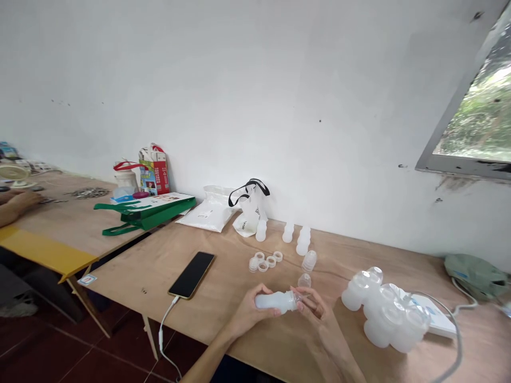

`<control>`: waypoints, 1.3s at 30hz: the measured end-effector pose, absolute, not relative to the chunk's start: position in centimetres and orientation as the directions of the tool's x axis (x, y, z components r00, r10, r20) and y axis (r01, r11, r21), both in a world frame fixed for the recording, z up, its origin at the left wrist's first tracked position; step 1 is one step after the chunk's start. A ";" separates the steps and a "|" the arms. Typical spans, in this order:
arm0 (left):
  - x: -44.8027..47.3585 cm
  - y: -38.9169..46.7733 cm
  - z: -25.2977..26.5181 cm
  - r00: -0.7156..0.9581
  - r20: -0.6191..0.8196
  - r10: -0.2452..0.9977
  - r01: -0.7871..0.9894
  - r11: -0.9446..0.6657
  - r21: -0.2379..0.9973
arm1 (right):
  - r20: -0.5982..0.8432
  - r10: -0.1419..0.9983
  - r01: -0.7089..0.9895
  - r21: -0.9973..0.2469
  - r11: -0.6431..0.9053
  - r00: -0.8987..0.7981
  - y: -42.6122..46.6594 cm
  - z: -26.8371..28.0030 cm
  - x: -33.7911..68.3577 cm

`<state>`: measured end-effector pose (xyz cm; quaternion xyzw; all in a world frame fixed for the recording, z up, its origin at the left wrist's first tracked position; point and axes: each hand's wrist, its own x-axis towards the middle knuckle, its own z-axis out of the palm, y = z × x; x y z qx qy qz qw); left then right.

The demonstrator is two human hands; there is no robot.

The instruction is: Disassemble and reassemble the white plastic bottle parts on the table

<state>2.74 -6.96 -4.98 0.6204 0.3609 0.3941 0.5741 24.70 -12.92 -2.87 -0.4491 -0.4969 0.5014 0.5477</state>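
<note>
My left hand (253,314) is closed around the body of a translucent white plastic bottle (275,301), which lies on its side in the air above the table edge. At the bottle's right end, the fingers of my right hand (318,314) pinch a clear cap (297,298); whether it is screwed or pressed on I cannot tell. Just beyond my right hand stands a clear domed cap (304,280), with stacked domed caps (309,260) farther back. Several white rings (263,265) lie in a loose cluster on the table behind the held bottle.
To the right, several capped bottles (379,324) stand grouped beside a white box (435,315) and a grey cable. More bottles (303,240) stand near the wall. A phone (192,275) charges at left. Behind are bags (211,209). Another person's hand (24,201) shows far left.
</note>
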 end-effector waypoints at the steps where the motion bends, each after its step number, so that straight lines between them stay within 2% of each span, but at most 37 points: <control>1: 2.7 -6.9 -4.9 0.425 0.074 0.902 -0.007 -0.079 0.997 | 0.089 0.996 -0.112 -0.990 0.088 -0.003 -13.0 -2.8 24.7; 8: 1.8 -6.7 -3.6 0.468 0.009 0.884 -0.045 0.014 0.999 | 0.081 0.996 -0.056 -0.995 0.083 0.038 -13.5 -2.0 24.0; 14: 0.7 -7.9 -0.3 0.504 0.116 0.856 -0.004 -0.132 0.991 | 0.084 0.996 0.031 -0.996 0.083 0.025 -14.1 -1.0 23.2; 20: 0.6 -9.9 1.9 0.528 0.131 0.839 0.100 -0.215 0.972 | -0.007 0.996 0.153 -0.988 -0.020 0.083 -14.4 -1.4 22.4; 27: 0.5 -9.9 3.1 0.460 0.154 0.874 0.119 -0.233 0.965 | 0.093 0.996 0.167 -0.982 0.093 -0.005 -15.5 -0.1 22.9; 36: -0.4 -10.0 3.7 0.521 0.129 0.844 0.111 -0.217 0.970 | 0.159 0.987 0.345 -0.927 0.150 -0.002 -15.8 0.3 23.5; 39: -0.5 -9.8 3.4 0.544 0.118 0.831 0.100 -0.204 0.974 | 0.241 0.970 0.460 -0.863 0.209 0.013 -16.2 0.5 23.7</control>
